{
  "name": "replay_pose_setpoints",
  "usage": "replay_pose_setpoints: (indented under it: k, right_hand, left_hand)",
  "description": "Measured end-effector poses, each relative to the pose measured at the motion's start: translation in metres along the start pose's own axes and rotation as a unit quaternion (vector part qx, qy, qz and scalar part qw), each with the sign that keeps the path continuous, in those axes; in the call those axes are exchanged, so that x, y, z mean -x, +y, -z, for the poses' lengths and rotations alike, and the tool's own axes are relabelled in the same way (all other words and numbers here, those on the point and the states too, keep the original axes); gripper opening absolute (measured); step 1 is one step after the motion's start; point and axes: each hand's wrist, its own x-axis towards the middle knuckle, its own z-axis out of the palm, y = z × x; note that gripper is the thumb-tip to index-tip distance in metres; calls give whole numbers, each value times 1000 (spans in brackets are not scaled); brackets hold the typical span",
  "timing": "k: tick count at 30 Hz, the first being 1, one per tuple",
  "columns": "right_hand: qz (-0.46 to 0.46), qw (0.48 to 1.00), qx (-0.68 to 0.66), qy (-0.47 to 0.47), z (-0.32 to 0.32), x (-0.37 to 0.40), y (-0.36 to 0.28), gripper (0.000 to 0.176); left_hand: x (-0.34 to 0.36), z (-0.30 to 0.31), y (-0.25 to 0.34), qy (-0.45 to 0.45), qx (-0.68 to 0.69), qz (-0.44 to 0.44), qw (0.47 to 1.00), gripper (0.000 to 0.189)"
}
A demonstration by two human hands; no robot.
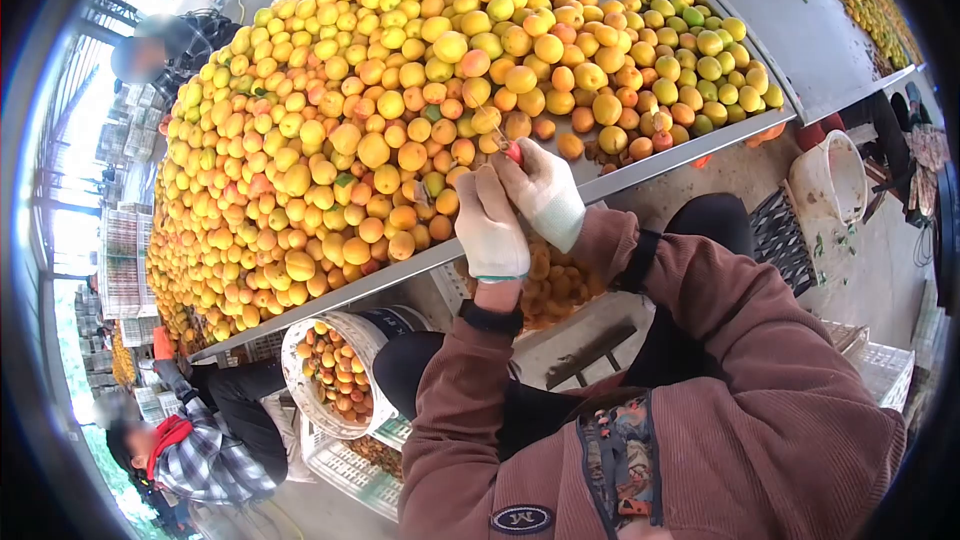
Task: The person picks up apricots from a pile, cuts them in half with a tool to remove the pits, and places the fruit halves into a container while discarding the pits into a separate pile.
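Both of my hands wear white gloves and meet over the metal edge of a table heaped with apricots [370, 150]. In my right hand [548, 198] the fingers are closed around a small tool with a red handle [514, 152]; a thin, pale shaft seems to reach up from it towards the fruit. My left hand [492, 228] is right beside it, fingers curled together and almost touching the right. Whatever lies within the left fingers is hidden.
A white bucket [372, 325] of apricots stands below the table edge at left, near a plastic crate [345, 470]. More apricots [555, 290] lie beneath my hands. Another white bucket [845, 180] is at right. A person in a plaid shirt [215, 460] sits at left; another is farther back.
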Motion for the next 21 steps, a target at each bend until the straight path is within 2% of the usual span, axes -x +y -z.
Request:
replay_pose_setpoints:
  k: [2,4,5,6,7,8,9,10,11,12,13,14,15,17,18,19,20,21]
  right_hand:
    - [-15,1000,4,9,3,4,-4,23]
    - [56,993,100,-6,10,9,-15,22]
    - [52,993,101,-9,12,10,-18,22]
    - [110,983,147,-25,16,10,-20,22]
    - [166,966,192,-41,19,10,-20,23]
    - [214,948,221,-86,24,10,-17,24]
    - [208,948,222,-89,26,10,-13,24]
    - [216,948,213,-97,26,10,-11,24]
    - [227,947,203,-105,24,9,-10,23]
    - [143,974,154,-88,23,7,-15,20]
    - [81,995,6,-53,18,2,-1,18]
    - [-21,994,-99,-40,18,-6,0,19]
    - [-122,972,-200,-27,20,-12,0,19]
    - [-119,966,-230,-27,20,-13,0,22]
    - [-110,970,-211,-44,20,-10,-4,23]
    - [-100,974,-194,-60,20,-7,-7,23]
    - [-139,974,-153,-95,24,-1,-26,23]
    - [-137,974,-152,-98,24,1,-25,23]
  left_hand:
    - [-4,-1,-5,-14,1,12,1000,26]
    - [-9,-1,-19,-25,1,27,999,22]
    - [-11,-3,-23,-38,59,35,997,24]
    - [-12,-4,-27,-50,118,43,991,26]
    - [-9,-2,-31,-49,119,50,990,26]
    - [-7,3,-13,-53,261,256,929,26]
    - [-4,8,-4,-51,387,443,807,26]
    - [-2,11,-45,-153,415,359,822,29]
    - [-6,16,-49,-148,415,358,823,29]
    - [-15,22,-52,-175,428,396,793,32]
    - [-23,27,-53,-204,441,430,761,35]
    - [-25,33,-55,-236,402,407,786,38]
    - [-21,31,-35,-237,405,401,787,38]
    - [-10,21,-1,-120,354,417,829,40]
    - [-8,16,-1,-148,409,406,804,40]
    - [-9,15,-4,-147,412,404,803,40]
    - [-9,15,-7,-145,406,397,810,40]
    - [-10,15,-8,-143,398,390,818,39]
